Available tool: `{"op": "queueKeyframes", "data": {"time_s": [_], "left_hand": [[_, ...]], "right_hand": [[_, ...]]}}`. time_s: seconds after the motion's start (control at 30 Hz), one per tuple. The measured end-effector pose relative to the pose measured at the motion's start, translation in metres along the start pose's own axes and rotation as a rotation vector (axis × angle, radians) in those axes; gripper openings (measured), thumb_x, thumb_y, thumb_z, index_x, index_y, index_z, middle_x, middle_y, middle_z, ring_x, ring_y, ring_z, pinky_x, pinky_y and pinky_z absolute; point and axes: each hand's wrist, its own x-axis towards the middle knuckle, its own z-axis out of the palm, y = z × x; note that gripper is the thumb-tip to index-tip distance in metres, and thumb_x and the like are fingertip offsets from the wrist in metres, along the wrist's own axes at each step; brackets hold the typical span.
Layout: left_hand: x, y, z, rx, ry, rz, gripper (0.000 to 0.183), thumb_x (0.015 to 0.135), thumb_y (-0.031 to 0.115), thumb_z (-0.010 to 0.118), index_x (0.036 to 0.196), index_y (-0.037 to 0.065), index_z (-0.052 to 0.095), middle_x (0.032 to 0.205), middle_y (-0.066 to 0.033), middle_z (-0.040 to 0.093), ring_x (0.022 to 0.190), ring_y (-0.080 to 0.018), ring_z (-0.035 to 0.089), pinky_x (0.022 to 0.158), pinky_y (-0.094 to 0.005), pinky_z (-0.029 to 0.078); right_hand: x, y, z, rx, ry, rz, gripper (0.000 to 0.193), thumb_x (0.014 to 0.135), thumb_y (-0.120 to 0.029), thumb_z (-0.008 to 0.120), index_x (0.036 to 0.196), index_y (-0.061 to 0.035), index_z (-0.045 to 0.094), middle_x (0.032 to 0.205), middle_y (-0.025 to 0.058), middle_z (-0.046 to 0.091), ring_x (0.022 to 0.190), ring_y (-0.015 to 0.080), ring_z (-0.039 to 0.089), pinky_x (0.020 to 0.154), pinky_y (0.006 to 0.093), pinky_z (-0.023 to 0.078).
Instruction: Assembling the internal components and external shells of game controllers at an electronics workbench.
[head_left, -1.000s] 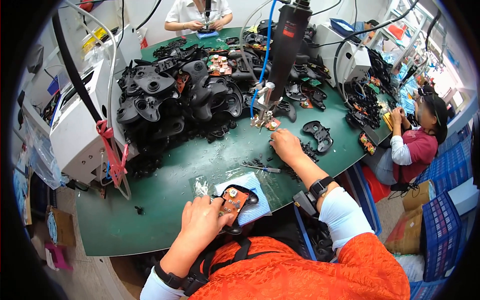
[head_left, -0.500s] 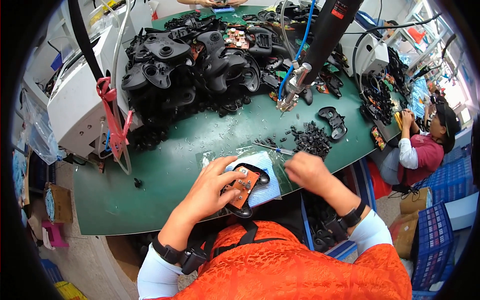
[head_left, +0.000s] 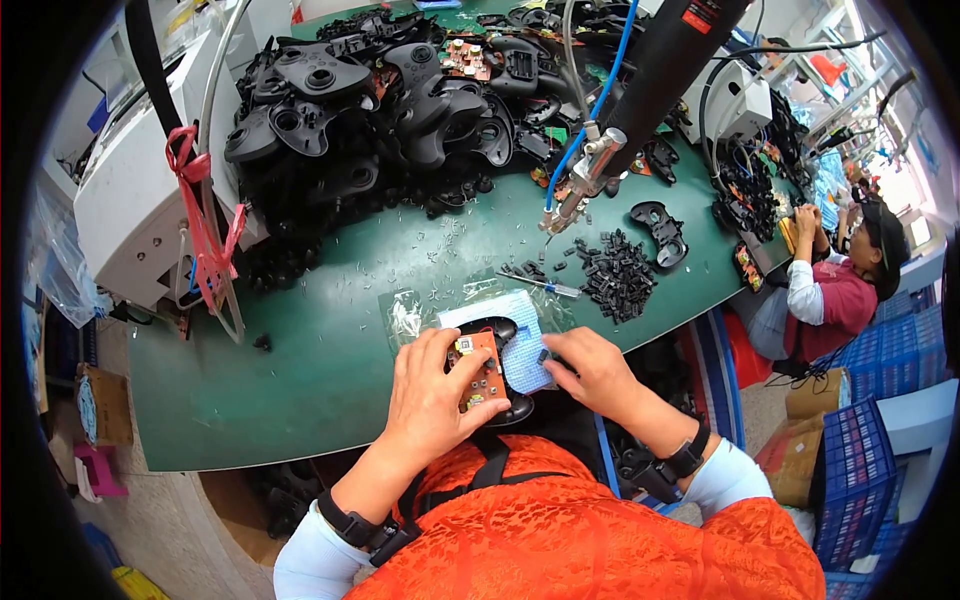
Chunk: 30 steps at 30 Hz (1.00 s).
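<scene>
An orange circuit board point(head_left: 484, 371) lies over a black game controller shell point(head_left: 517, 408) on a folded light-blue cloth point(head_left: 525, 345). My left hand point(head_left: 428, 392) grips the board's left side, with the thumb along its lower edge and the fingers over its top. Just right of the board, my right hand point(head_left: 598, 377) pinches a small black part point(head_left: 543, 355) between thumb and fingertips. Beyond this hand lies a pile of small black parts point(head_left: 617, 278), with a screwdriver point(head_left: 545, 285) at its near left.
Heaped black controller shells point(head_left: 340, 110) cover the far left of the table point(head_left: 300, 400). A mounted black tool with a metal tip point(head_left: 585, 180) hangs above the pile. One shell point(head_left: 660, 233) lies right of it. A co-worker point(head_left: 850, 260) sits at the right.
My right hand has moved from beside the screwdriver toward the board, and a small black part now shows in its fingers. My left hand and the board have turned slightly.
</scene>
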Motion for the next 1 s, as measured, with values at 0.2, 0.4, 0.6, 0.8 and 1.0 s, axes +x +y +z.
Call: {"op": "queueKeyframes", "data": {"time_s": [0.2,0.4,0.6,0.8,1.0], "left_hand": [[-0.011,0.0,0.002,-0.101,0.036,-0.05,0.068,0.065,0.031,0.089,0.123,0.01,0.062,0.133,-0.0195,0.048,0.128,-0.0415,0.044,0.106,-0.0523,0.035],[-0.029,-0.009,0.013,-0.049,0.078,0.065,0.068,0.064,0.031,0.089,0.122,0.008,0.063,0.141,-0.0188,0.047,0.134,-0.0406,0.042,0.108,-0.0581,0.031],[-0.025,-0.011,0.023,-0.008,0.136,0.134,0.059,0.067,0.029,0.087,0.117,0.005,0.065,0.142,-0.0197,0.047,0.134,-0.0405,0.043,0.107,-0.0589,0.032],[-0.01,-0.009,0.034,-0.052,0.175,0.15,0.058,0.067,0.026,0.087,0.116,0.005,0.064,0.141,-0.0193,0.047,0.128,-0.0395,0.046,0.104,-0.0535,0.037],[-0.012,-0.011,0.038,-0.054,0.19,0.141,0.059,0.065,0.025,0.087,0.116,0.007,0.063,0.14,-0.018,0.048,0.127,-0.0385,0.046,0.102,-0.0519,0.037]], "right_hand": [[0.002,-0.011,0.016,0.17,-0.071,0.535,0.022,0.08,-0.008,0.076,0.095,-0.0013,0.061,0.078,0.0129,0.06,0.068,0.0305,0.061,0.063,0.0391,0.05],[0.004,-0.013,0.008,0.236,-0.076,0.545,0.018,0.08,-0.004,0.075,0.094,0.0004,0.064,0.08,0.0121,0.06,0.069,0.0254,0.062,0.064,0.0359,0.051],[0.0,-0.012,0.004,0.22,-0.105,0.56,0.019,0.082,-0.003,0.073,0.099,-0.0001,0.066,0.081,0.0106,0.061,0.071,0.0203,0.063,0.065,0.032,0.051],[0.013,-0.017,-0.001,0.898,-0.026,0.918,0.016,0.089,-0.004,0.07,0.103,0.0021,0.068,0.089,0.0052,0.069,0.079,0.0106,0.066,0.069,0.0256,0.054],[0.026,-0.025,0.007,0.769,-0.175,0.936,0.013,0.09,-0.006,0.07,0.099,0.0026,0.069,0.086,0.004,0.07,0.076,0.0082,0.064,0.067,0.0244,0.052]]}}
